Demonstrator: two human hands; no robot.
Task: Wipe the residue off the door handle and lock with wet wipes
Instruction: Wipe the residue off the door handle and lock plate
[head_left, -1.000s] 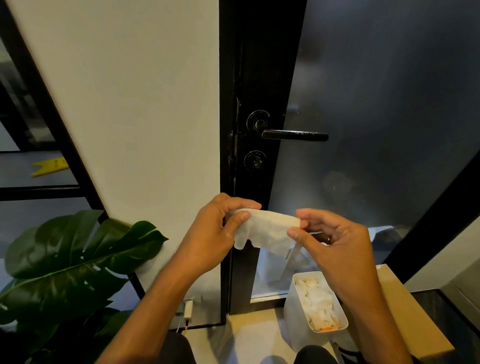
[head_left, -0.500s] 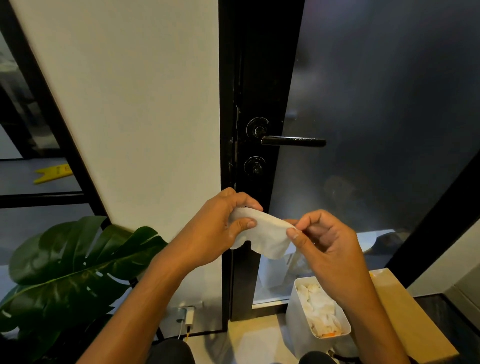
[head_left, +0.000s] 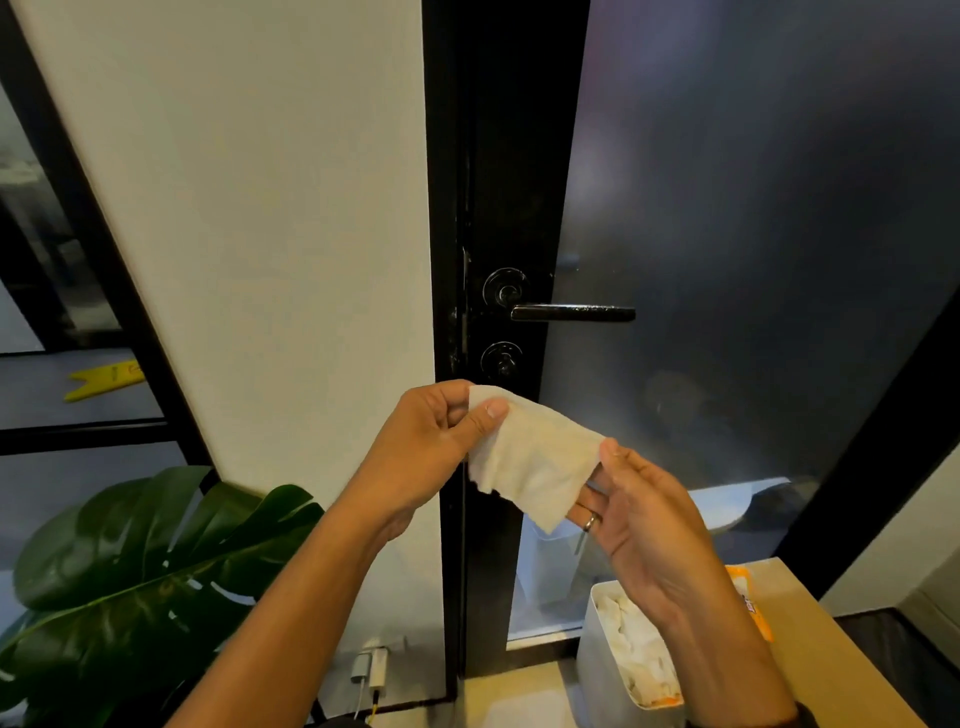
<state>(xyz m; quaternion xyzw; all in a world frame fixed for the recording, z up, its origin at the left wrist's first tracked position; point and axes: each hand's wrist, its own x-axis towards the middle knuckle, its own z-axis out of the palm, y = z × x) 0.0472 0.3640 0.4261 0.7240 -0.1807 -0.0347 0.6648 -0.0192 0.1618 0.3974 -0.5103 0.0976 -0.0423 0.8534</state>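
A black lever door handle (head_left: 571, 313) sticks out to the right from its round rose on the dark door frame, and a round black lock (head_left: 502, 360) sits just below it. In front of the door, below the lock, a white wet wipe (head_left: 535, 462) is stretched between my hands. My left hand (head_left: 431, 441) pinches its upper left corner between thumb and fingers. My right hand (head_left: 639, 514) holds the wipe's right edge at the thumb, the other fingers loosely spread behind the wipe. Both hands are below the lock and do not touch it.
A white bin (head_left: 613, 670) with used wipes stands on the floor at lower right, beside a wooden surface (head_left: 831, 670) with an orange wipe packet (head_left: 748, 597). A large green leaf plant (head_left: 130, 571) fills the lower left. A charger (head_left: 371, 670) sits low on the white wall.
The wipe has been spread wider between my hands. My right hand has opened its fingers and dropped lower right. The view has shifted so the handle sits lower in the frame.
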